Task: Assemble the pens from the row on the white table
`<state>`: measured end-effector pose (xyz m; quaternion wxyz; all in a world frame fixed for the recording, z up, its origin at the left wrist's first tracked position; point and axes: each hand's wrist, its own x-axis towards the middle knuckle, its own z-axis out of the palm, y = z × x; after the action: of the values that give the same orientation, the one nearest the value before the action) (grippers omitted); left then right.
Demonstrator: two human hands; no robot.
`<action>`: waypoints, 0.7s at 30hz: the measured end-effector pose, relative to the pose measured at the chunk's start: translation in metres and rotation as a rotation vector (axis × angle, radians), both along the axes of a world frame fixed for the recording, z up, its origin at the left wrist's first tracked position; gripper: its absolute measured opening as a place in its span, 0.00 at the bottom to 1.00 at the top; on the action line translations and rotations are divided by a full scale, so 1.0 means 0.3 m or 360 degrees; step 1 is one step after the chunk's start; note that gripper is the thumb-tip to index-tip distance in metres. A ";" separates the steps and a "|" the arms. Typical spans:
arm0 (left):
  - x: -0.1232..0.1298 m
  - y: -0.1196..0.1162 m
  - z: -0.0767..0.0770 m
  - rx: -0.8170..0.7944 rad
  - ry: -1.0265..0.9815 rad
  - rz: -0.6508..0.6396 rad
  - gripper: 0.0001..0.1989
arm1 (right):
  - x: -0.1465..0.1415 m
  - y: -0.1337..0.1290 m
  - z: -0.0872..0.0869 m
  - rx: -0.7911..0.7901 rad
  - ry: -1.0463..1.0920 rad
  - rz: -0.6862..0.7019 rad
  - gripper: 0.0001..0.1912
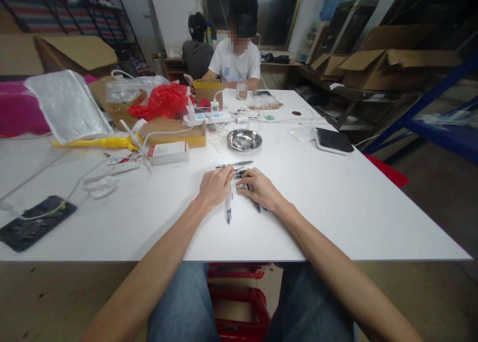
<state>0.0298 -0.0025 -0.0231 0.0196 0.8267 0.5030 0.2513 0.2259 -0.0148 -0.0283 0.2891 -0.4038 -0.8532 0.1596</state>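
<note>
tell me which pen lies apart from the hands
The pen nearest the steel bowl, lying crosswise and untouched. The others sit under the left hand or right hand.

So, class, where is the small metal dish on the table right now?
In the head view, the metal dish sits on the white table near its centre, beyond the pens and both hands, in front of the power strip.

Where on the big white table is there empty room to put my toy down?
Bare room lies right of the right hand, between the black flat scale and the white table's near edge. Another patch sits between the black phone and the left hand. The far left is crowded around the red plastic bag.
</note>
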 end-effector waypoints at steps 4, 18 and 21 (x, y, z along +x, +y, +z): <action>0.004 0.000 -0.002 -0.0004 -0.0011 -0.0027 0.15 | -0.009 -0.005 0.002 0.0023 0.0025 -0.0061 0.04; 0.005 0.016 -0.010 0.0085 -0.0174 -0.0084 0.10 | -0.041 -0.002 0.015 0.0090 -0.0126 -0.0186 0.03; 0.007 0.015 0.002 0.0100 -0.0158 -0.0140 0.10 | -0.012 -0.005 0.025 0.0014 0.0219 -0.0325 0.03</action>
<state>0.0319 0.0020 -0.0224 0.0295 0.8347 0.4565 0.3066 0.2224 -0.0164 -0.0209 0.3634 -0.4754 -0.7865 0.1530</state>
